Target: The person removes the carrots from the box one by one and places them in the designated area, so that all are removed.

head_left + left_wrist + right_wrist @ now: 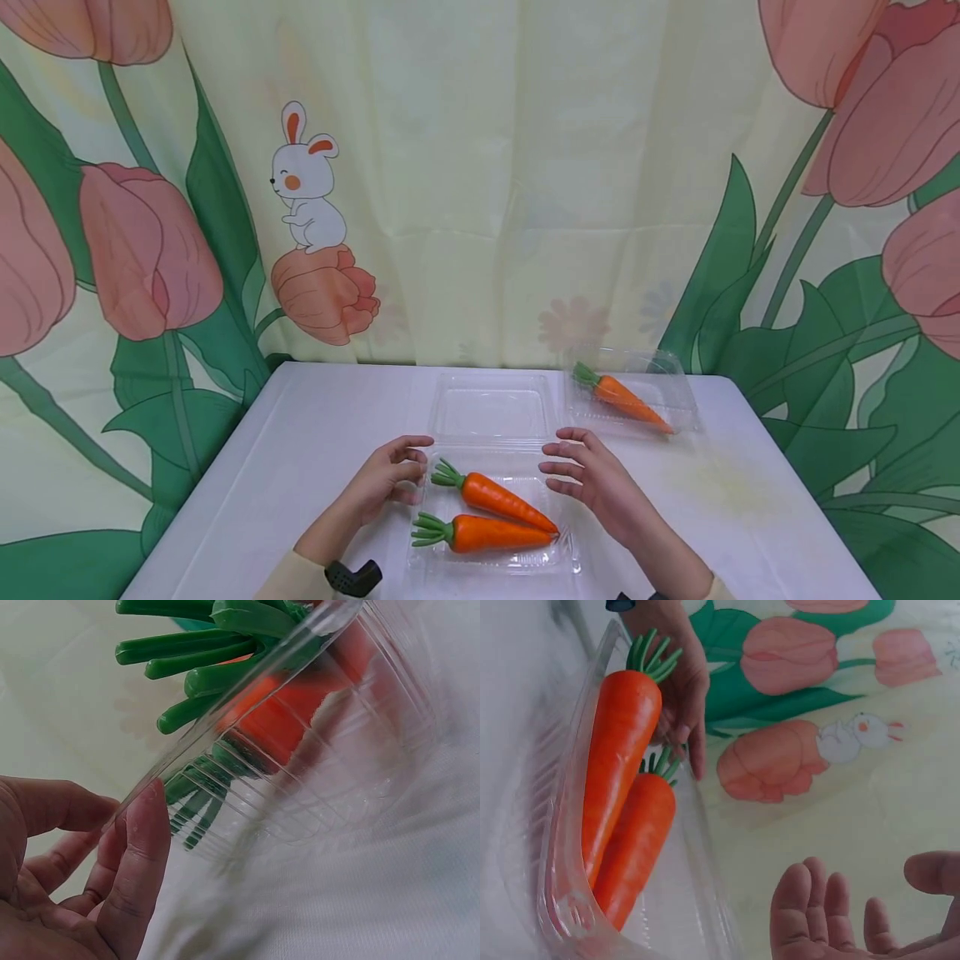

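Observation:
A clear plastic clamshell box [495,564] lies with its lid [491,410] folded back toward the far edge. Two orange carrots with green stems, an upper one [502,498] and a lower one [498,534], rest side by side in its base, tips to the right. At the base's left side my left hand [386,479] pinches the clear rim [184,746] between thumb and fingers. My right hand [596,483] hovers by the right side, fingers spread and slightly bent, holding nothing; in the right wrist view its fingers [791,900] stand apart from the box.
A second clear box [660,364], holding one carrot [630,402], stands at the back right of the white table [337,408]. Behind the table hangs a curtain [465,167] printed with tulips and a rabbit.

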`<act>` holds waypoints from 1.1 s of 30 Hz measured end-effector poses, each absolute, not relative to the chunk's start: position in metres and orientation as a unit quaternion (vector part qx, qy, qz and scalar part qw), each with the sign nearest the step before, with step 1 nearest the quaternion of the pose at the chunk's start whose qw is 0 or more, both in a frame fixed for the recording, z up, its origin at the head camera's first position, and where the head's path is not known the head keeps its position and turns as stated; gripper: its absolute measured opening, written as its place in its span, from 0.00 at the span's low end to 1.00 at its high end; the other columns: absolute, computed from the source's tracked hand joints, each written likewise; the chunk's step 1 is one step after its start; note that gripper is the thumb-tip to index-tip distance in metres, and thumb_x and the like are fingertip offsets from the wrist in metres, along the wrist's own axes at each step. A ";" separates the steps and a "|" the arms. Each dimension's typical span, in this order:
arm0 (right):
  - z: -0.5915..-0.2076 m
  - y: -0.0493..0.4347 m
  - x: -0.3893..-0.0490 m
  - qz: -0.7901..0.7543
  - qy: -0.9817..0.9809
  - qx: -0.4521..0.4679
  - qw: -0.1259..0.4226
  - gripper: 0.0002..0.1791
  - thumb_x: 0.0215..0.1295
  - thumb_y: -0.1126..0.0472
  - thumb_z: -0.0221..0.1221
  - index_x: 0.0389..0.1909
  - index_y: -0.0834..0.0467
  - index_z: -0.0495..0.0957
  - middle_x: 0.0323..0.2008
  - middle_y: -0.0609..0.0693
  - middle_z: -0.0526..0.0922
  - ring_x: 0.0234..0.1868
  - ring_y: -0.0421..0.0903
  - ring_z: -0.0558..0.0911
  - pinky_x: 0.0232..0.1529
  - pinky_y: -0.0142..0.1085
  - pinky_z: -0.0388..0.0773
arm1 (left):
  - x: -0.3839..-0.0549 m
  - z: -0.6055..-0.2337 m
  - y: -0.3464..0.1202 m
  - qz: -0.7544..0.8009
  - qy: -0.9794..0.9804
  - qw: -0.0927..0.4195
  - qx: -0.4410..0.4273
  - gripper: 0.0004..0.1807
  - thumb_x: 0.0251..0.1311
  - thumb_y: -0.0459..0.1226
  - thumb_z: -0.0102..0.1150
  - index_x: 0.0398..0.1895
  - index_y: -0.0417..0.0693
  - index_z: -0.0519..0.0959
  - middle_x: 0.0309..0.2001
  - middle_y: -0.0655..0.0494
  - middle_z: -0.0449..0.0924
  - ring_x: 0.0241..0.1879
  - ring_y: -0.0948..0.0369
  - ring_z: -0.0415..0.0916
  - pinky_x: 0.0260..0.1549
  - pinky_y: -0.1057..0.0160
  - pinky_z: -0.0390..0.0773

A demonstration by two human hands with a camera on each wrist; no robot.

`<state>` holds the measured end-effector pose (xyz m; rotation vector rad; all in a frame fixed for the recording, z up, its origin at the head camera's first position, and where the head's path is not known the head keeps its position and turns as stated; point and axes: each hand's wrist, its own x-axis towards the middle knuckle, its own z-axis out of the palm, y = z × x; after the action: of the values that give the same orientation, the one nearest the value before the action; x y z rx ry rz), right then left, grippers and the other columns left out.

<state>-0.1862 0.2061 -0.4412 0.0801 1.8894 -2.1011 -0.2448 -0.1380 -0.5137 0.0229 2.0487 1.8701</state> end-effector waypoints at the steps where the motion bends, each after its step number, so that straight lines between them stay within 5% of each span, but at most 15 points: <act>1: -0.441 0.202 -0.185 -0.726 0.668 0.018 0.165 0.26 0.80 0.51 0.50 0.68 0.62 0.57 0.58 0.55 0.78 0.56 0.51 0.83 0.56 0.40 0.83 | -0.245 -0.514 -0.138 0.663 0.726 0.183 0.008 0.28 0.65 0.31 0.61 0.69 0.42 0.73 0.46 0.48 0.75 0.36 0.57 0.78 0.28 0.62 0.86; 8: -0.450 0.181 -0.178 -0.644 0.728 -0.063 0.225 0.24 0.79 0.50 0.53 0.64 0.63 0.66 0.59 0.60 0.78 0.57 0.54 0.81 0.58 0.48 0.82 | -0.247 -0.516 -0.139 0.665 0.724 0.186 0.010 0.28 0.65 0.31 0.61 0.69 0.43 0.73 0.46 0.49 0.75 0.36 0.57 0.78 0.28 0.62 0.86; 16: -0.462 0.171 -0.173 -0.583 0.750 -0.127 0.284 0.20 0.78 0.51 0.54 0.61 0.60 0.73 0.55 0.52 0.81 0.55 0.49 0.79 0.61 0.49 0.78 | -0.247 -0.515 -0.139 0.666 0.722 0.187 0.012 0.27 0.65 0.31 0.60 0.69 0.42 0.72 0.45 0.49 0.75 0.36 0.57 0.77 0.28 0.62 0.86; 27: -0.463 0.161 -0.162 -0.503 0.803 -0.196 0.253 0.12 0.76 0.54 0.57 0.55 0.51 0.79 0.55 0.46 0.82 0.55 0.47 0.78 0.59 0.41 0.77 | -0.248 -0.515 -0.140 0.667 0.720 0.193 0.017 0.28 0.66 0.32 0.61 0.69 0.42 0.71 0.45 0.49 0.75 0.36 0.57 0.77 0.29 0.62 0.86; 33: -0.471 0.155 -0.156 -0.390 0.864 -0.239 0.210 0.17 0.72 0.50 0.62 0.59 0.43 0.77 0.58 0.39 0.79 0.56 0.41 0.77 0.62 0.46 0.77 | -0.247 -0.516 -0.141 0.668 0.718 0.195 0.018 0.28 0.66 0.33 0.62 0.70 0.42 0.72 0.45 0.49 0.76 0.37 0.57 0.78 0.29 0.61 0.86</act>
<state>-0.1562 0.1546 -0.4708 -0.6646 2.4019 -1.0854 -0.2475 -0.1414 -0.5158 0.0515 2.0118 1.8729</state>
